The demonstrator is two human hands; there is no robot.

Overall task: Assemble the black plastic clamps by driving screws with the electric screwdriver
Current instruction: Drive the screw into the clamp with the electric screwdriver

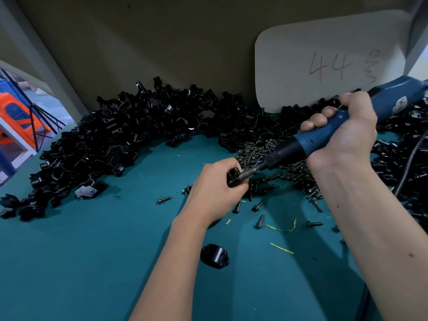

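My left hand [214, 188] grips a small black plastic clamp [233, 178] just above the teal table [92, 262]. In my right hand [347, 130] is the blue electric screwdriver [324, 137], gripped round its body. The screwdriver slants down to the left and its metal bit [249, 173] touches the clamp's right side. One more black clamp half [214, 255] lies alone on the table near my left forearm. A heap of dark screws [259, 151] lies under the screwdriver, and loose screws [259, 221] are scattered in front of it.
A big pile of black clamp parts [120, 140] arcs along the back of the table from left to right. A pale card marked "44" [328, 66] leans on the brown back wall. The screwdriver's cable [410, 163] hangs at the right. Yellow scraps [281, 247] dot the table.
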